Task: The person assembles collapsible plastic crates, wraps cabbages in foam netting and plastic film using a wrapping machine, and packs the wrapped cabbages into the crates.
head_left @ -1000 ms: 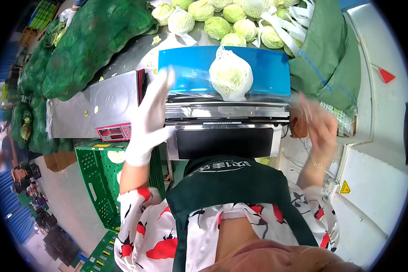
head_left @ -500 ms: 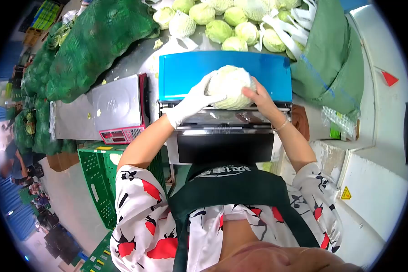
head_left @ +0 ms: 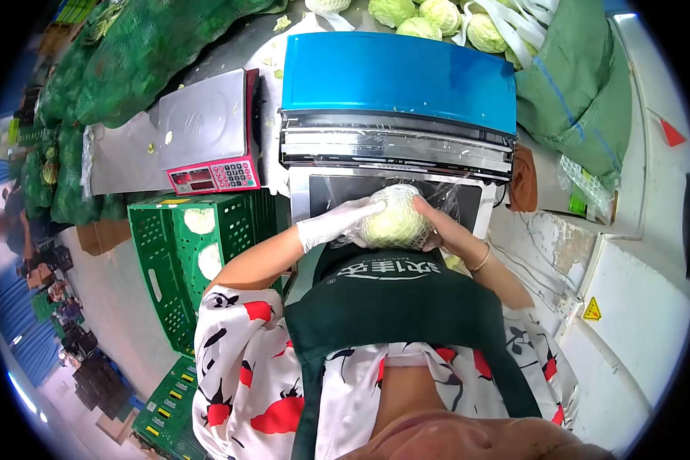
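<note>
Between my two hands is a pale green cabbage (head_left: 395, 222) in a white foam net, held close to my dark green apron. My left hand (head_left: 349, 221), in a white glove, is closed on its left side. My bare right hand (head_left: 443, 227) grips the right side, its thumb near the top. Clear plastic film (head_left: 445, 195) stretches around the cabbage and back toward the blue-topped wrapping machine (head_left: 399, 80). Under the cabbage lies the machine's dark front plate (head_left: 345, 190), partly covered by my hands.
To the left stand a red scale (head_left: 207, 130) and a green crate (head_left: 169, 268) with cabbages inside. Full green mesh sacks (head_left: 161, 57) lie at the back left. More cabbages (head_left: 441, 17) and a green sack (head_left: 575, 100) are at the back right. White wall blocks (head_left: 636, 307) border the right.
Both hands have brought the cabbage from over the blue top toward my apron, and clear film now trails from the machine around it. The camera view has tilted downward.
</note>
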Action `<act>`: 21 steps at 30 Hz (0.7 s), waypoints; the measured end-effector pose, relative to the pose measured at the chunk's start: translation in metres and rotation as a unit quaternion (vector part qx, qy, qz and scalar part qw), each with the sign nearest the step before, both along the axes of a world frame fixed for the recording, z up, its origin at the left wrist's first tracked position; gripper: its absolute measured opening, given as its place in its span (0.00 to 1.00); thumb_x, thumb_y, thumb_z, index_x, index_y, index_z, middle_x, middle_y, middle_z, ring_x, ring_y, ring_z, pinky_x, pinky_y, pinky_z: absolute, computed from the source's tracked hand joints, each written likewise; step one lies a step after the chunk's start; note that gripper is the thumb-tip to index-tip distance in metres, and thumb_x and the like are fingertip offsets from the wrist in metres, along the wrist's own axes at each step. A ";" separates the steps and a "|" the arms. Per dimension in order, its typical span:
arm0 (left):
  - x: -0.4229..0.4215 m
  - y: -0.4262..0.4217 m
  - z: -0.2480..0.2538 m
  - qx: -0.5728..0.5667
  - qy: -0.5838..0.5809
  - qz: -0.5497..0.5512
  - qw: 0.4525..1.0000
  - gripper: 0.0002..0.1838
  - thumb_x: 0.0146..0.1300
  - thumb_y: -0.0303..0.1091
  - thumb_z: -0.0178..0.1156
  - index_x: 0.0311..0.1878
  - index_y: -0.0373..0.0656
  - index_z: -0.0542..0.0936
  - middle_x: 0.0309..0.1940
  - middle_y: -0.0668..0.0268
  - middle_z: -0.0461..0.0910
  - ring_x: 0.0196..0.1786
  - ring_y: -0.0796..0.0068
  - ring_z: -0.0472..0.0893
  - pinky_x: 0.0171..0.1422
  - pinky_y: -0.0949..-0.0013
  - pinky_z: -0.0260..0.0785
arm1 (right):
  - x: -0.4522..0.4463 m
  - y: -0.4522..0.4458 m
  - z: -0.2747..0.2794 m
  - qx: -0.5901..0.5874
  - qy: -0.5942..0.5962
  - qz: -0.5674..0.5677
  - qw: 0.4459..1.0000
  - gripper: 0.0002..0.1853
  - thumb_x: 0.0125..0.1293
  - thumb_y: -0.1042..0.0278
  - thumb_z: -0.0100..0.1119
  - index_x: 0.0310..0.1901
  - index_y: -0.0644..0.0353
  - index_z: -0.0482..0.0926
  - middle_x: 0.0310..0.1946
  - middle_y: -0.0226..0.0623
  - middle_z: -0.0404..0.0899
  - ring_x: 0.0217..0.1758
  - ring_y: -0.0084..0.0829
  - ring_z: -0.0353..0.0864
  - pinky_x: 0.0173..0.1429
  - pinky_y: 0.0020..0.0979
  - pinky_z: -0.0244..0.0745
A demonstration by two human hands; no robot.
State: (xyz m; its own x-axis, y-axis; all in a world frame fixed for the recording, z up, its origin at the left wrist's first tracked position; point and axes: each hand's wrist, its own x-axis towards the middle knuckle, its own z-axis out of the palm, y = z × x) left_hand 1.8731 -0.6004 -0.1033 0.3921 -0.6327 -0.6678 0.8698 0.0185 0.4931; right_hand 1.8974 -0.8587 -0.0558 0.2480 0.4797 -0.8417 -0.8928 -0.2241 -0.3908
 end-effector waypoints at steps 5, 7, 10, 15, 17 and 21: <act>-0.061 0.007 0.014 0.082 -0.140 0.102 0.982 0.36 0.74 0.43 0.57 0.77 0.38 0.57 0.57 0.55 0.79 0.57 0.67 0.82 0.61 0.70 0.74 | -0.046 -0.055 -0.046 -0.078 -0.258 0.034 0.962 0.24 0.73 0.49 0.57 0.59 0.60 0.78 0.45 0.36 0.84 0.45 0.21 0.80 0.49 0.26 0.77; -0.091 0.018 0.002 0.307 -0.404 -0.020 0.861 0.32 0.72 0.36 0.58 0.75 0.41 0.61 0.42 0.56 0.83 0.45 0.66 0.86 0.51 0.69 0.78 | -0.071 -0.060 -0.051 -0.152 -0.405 -0.063 0.899 0.14 0.74 0.58 0.58 0.43 0.61 0.83 0.26 0.32 0.81 0.28 0.20 0.77 0.40 0.23 0.75; -0.092 0.022 0.015 0.391 -0.571 0.022 0.722 0.26 0.73 0.26 0.52 0.73 0.50 0.67 0.24 0.62 0.78 0.23 0.70 0.81 0.31 0.65 0.77 | -0.072 -0.057 -0.035 -0.212 -0.282 -0.220 0.910 0.16 0.74 0.56 0.59 0.34 0.60 0.80 0.20 0.25 0.73 0.23 0.16 0.71 0.32 0.21 0.70; -0.092 0.033 0.022 0.308 -0.242 0.204 0.897 0.19 0.81 0.36 0.44 0.68 0.43 0.73 0.18 0.76 0.69 0.19 0.90 0.64 0.24 0.79 0.63 | -0.094 -0.090 -0.055 -0.220 -0.141 -0.213 0.941 0.18 0.74 0.53 0.57 0.32 0.59 0.81 0.17 0.26 0.73 0.21 0.18 0.73 0.28 0.24 0.68; -0.124 0.034 -0.052 0.282 -0.133 0.213 0.926 0.17 0.79 0.38 0.48 0.59 0.37 0.78 0.26 0.72 0.78 0.22 0.87 0.69 0.30 0.78 0.68 | -0.125 -0.088 -0.100 -0.276 -0.271 -0.058 0.920 0.14 0.72 0.56 0.59 0.38 0.60 0.83 0.19 0.29 0.77 0.23 0.23 0.75 0.31 0.30 0.71; -0.144 -0.016 -0.114 0.244 -0.346 0.006 0.906 0.11 0.60 0.34 0.62 0.39 0.37 0.84 0.30 0.60 0.84 0.29 0.62 0.82 0.41 0.62 0.77 | -0.149 -0.034 -0.196 -0.270 -0.345 0.166 0.883 0.20 0.71 0.54 0.57 0.53 0.62 0.82 0.40 0.43 0.86 0.42 0.33 0.85 0.48 0.37 0.78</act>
State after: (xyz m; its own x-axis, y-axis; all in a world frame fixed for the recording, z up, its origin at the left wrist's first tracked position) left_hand 1.7289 -0.6161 -0.2170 0.8289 -0.3210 -0.4582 0.3497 -0.3420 0.8722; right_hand 1.7483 -0.8927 -0.2519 0.7124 0.1972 -0.6735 -0.3337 -0.7491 -0.5722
